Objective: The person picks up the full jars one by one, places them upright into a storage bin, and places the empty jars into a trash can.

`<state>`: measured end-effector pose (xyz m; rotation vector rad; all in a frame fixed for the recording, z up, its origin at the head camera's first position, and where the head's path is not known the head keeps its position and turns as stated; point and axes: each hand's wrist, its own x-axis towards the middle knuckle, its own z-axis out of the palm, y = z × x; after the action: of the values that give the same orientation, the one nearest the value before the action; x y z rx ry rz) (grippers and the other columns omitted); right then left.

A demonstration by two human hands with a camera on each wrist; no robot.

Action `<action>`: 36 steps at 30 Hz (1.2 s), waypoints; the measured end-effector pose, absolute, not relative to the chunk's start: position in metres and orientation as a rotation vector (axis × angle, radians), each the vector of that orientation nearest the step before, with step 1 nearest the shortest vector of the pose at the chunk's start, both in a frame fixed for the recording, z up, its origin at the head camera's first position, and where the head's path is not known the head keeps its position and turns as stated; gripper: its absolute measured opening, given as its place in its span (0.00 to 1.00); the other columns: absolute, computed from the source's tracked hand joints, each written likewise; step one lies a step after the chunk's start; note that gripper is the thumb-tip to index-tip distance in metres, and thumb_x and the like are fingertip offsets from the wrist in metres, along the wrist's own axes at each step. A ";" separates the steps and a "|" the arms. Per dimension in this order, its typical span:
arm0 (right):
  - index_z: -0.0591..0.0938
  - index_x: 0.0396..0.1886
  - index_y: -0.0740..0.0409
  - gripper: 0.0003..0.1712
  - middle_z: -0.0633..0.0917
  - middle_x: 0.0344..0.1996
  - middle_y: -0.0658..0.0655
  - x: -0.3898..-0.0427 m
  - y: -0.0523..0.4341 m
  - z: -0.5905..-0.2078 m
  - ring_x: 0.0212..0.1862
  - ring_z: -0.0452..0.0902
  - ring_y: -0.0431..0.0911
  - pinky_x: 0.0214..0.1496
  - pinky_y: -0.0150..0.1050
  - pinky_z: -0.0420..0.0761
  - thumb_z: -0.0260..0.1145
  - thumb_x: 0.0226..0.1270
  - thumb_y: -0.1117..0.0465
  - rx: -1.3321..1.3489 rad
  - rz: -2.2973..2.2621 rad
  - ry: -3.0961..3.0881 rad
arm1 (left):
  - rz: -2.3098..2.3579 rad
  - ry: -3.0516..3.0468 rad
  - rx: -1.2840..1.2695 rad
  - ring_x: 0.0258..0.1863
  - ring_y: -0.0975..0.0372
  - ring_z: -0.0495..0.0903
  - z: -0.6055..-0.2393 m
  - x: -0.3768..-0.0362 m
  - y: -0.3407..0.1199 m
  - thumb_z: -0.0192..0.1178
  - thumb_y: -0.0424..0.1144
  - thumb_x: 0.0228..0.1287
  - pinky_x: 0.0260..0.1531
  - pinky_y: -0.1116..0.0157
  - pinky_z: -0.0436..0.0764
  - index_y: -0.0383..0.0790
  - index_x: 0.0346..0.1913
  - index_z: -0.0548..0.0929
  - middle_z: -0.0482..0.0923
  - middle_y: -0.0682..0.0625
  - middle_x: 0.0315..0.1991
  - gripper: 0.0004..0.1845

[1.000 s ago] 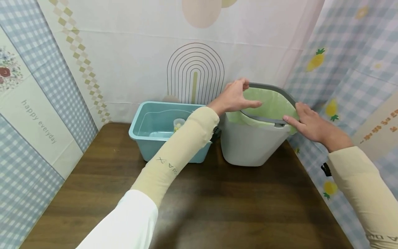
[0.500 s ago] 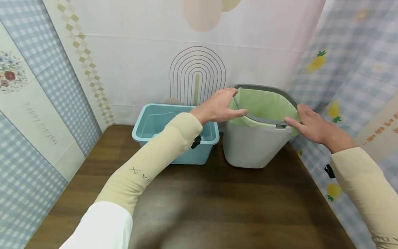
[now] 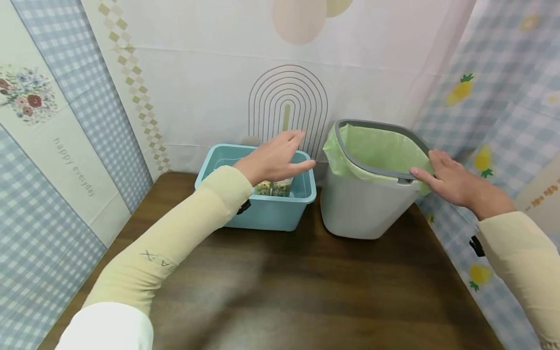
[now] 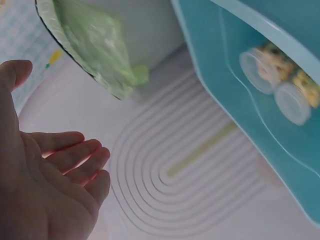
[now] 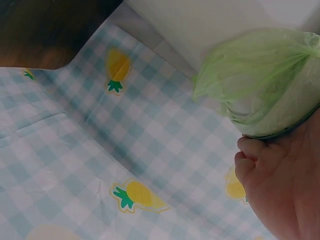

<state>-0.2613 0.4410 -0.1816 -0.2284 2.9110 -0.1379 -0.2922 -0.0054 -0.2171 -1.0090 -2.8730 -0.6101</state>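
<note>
Right hand (image 3: 455,182) rested flat on bin (image 3: 363,209) rim, liner (image 3: 380,150) pinned; left hand (image 3: 275,158) relaxed, empty, hovering over tub (image 3: 262,214).

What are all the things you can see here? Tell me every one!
Bin: one, grey-white with a grey rim ring, back right of the table.
Bag: one, light green, lining the bin and folded over its rim.
Tub: one, teal, back of the table, left of the bin.
Jars: two, clear with yellowish-green contents, inside the tub.
Table: one, dark brown wood.
Wall cloths: patterned; checks, arches and pineapples.
Left hand: open, hovering over the tub, holding nothing.
Right hand: fingers resting on the bin's right rim over the bag.
Sleeves: two, beige.
</note>
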 end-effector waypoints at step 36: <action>0.30 0.83 0.72 0.55 0.28 0.81 0.80 -0.255 0.456 -0.181 0.82 0.24 0.77 0.77 0.80 0.38 0.37 0.86 0.33 -0.238 -0.079 2.941 | -0.290 -3.010 -0.768 0.87 0.46 0.47 -0.334 -0.272 -0.104 0.45 0.70 0.78 0.85 0.40 0.46 0.42 0.87 0.50 0.47 0.41 0.87 0.48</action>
<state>-0.2550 0.4565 -0.1814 -0.2384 2.9411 -0.0791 -0.2724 -0.1045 -0.3339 -0.7679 -3.0103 -0.2903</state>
